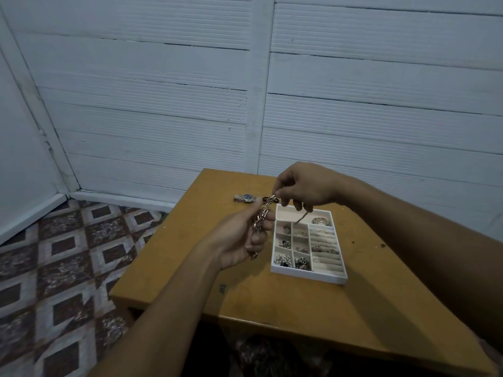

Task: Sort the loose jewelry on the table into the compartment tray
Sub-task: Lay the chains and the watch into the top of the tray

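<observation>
Chain [260,219] pinched by right hand [302,187], draped through curled left hand [239,240].

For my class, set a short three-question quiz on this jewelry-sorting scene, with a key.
1. True or false: the watch lies inside the tray.
2. Which holds the chain? A: the left hand only. B: the right hand only. C: both hands.
3. Fill in: the pearl beads lie in the tray's near-____ compartment.

Key:
1. False. It lies on the table, beyond the tray's far left corner.
2. C. The right hand pinches the top end and the left hand grips lower down.
3. left
</observation>
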